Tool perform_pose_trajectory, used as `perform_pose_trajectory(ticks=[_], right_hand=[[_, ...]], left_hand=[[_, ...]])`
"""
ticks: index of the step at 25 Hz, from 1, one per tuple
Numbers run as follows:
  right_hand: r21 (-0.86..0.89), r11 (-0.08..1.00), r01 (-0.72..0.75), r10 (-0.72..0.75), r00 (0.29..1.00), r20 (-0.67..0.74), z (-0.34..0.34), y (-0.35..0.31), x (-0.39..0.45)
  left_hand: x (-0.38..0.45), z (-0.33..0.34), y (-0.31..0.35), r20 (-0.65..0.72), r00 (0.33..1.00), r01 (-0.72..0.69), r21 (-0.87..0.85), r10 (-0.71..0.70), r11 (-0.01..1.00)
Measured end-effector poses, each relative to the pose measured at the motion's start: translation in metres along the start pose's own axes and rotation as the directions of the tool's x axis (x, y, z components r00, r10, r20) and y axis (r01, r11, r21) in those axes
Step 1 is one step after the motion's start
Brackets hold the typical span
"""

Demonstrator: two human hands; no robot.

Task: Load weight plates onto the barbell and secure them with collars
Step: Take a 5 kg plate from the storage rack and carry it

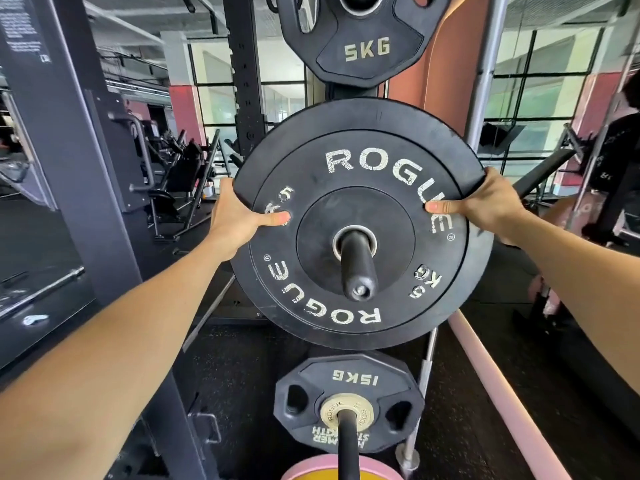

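Observation:
A black 5 kg Rogue bumper plate (360, 188) sits on a black horizontal peg (356, 265) that runs through its centre hole. My left hand (239, 216) grips the plate's left rim, thumb pressed on its face. My right hand (485, 206) grips the right rim the same way. Below it a black 15 kg plate (346, 379) hangs on another peg (346, 441). A black 5 kg grip plate (363, 50) hangs above. No collar is in view.
A pink and yellow plate (311, 471) shows at the bottom edge. A dark rack upright (72, 140) stands at the left, and a pink padded bar (498, 386) slants down at the right. A steel bar (424, 386) leans beside the 15 kg plate. Gym machines fill the background.

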State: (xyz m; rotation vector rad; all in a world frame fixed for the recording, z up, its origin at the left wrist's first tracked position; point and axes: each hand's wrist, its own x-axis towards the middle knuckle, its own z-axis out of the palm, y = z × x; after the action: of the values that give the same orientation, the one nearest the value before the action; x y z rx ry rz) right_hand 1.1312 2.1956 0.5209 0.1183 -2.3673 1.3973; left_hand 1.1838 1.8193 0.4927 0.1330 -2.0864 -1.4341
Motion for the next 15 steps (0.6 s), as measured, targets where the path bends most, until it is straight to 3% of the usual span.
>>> perform_pose_trajectory(ticks=[11, 15], right_hand=[[0.068, 0.997, 0.026, -0.026, 1.000, 0.000, 0.027, 0.023, 0.065], [0.054, 0.998, 0.012, -0.009, 0.999, -0.045, 0.030, 0.021, 0.059]], left_hand=[[0.057, 0.026, -0.025, -0.006, 1.000, -0.029, -0.012, 0.029, 1.000], [0.056, 0.024, -0.026, -0.012, 1.000, 0.011, 0.070, -0.010, 0.998]])
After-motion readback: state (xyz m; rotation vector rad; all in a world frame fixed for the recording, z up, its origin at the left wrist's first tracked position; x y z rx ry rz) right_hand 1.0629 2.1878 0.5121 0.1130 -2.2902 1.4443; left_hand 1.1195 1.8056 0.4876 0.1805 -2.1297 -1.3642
